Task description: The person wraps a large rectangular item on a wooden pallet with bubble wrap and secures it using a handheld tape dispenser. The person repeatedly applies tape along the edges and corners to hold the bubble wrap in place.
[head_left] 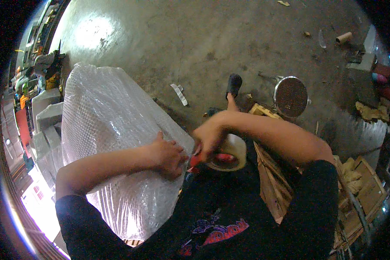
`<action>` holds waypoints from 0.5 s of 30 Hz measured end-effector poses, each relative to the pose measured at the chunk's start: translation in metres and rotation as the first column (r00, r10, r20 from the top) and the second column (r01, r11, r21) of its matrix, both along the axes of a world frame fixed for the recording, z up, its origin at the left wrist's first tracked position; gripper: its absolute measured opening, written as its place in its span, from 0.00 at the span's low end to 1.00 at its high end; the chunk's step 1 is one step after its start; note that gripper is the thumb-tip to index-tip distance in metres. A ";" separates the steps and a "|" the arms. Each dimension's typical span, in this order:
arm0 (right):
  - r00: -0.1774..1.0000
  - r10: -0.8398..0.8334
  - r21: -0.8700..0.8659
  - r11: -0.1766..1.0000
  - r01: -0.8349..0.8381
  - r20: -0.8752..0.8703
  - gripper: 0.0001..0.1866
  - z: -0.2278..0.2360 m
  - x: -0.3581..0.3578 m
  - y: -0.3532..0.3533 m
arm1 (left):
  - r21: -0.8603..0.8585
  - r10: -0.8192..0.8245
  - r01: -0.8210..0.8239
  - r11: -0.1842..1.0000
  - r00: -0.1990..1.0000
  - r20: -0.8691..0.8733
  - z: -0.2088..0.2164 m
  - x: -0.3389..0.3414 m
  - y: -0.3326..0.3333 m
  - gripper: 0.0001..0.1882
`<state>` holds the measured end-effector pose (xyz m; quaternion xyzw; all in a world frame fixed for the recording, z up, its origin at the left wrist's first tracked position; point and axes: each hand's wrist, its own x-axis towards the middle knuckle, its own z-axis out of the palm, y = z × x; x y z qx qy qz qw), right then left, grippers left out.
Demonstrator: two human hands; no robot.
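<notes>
A large bundle covered in clear bubble wrap (112, 112) lies to my left, its near-right edge close to my body. My left hand (167, 158) presses on that edge, fingers apart and lying over the plastic. Just right of it is my right hand (209, 138), smeared by motion, its fingers curled around a tape dispenser (196, 161). The dispenser's wide, pale roll of tape (240, 151) with a red core shows below the hand. Part of the grip is hidden by the fingers. What the bubble wrap covers cannot be made out.
A round-topped stool (291, 96) stands on the concrete floor ahead to the right, near my foot in a dark shoe (234, 84). Brown cardboard (273, 182) and a wooden frame (368, 186) are at my right. Wrapped blocks (47, 108) line the left; a paper scrap (179, 94) lies ahead.
</notes>
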<state>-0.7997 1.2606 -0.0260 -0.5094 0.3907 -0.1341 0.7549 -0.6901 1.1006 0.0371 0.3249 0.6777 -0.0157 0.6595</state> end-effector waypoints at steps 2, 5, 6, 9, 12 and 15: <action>0.969 0.173 0.044 0.985 -0.168 -0.174 0.31 0.021 0.005 -0.031 | 0.053 0.006 -0.006 0.999 1.000 -0.014 -0.004 0.002 -0.007 0.31; 0.938 0.100 0.064 0.994 -0.084 -0.332 0.31 0.032 -0.007 -0.028 | 0.142 0.005 -0.002 0.990 1.000 -0.021 -0.008 -0.002 -0.015 0.30; 0.927 0.076 0.059 0.997 -0.058 -0.367 0.31 0.033 -0.014 -0.026 | 0.119 0.000 -0.002 0.993 1.000 0.020 -0.009 -0.003 -0.015 0.30; 0.813 -0.061 -0.028 0.998 0.055 -0.580 0.33 0.027 -0.060 -0.030 | 0.097 -0.033 0.026 0.995 0.997 0.073 -0.011 -0.003 -0.006 0.29; 0.602 -0.402 -0.265 0.914 0.307 -0.690 0.36 0.010 -0.101 -0.009 | 0.261 -0.044 0.027 0.965 0.997 0.060 -0.013 -0.006 -0.001 0.26; 0.390 -0.772 -0.498 0.626 0.599 -0.502 0.39 -0.023 -0.108 -0.006 | 0.327 0.528 -0.555 0.765 0.831 0.177 -0.015 -0.026 -0.020 0.23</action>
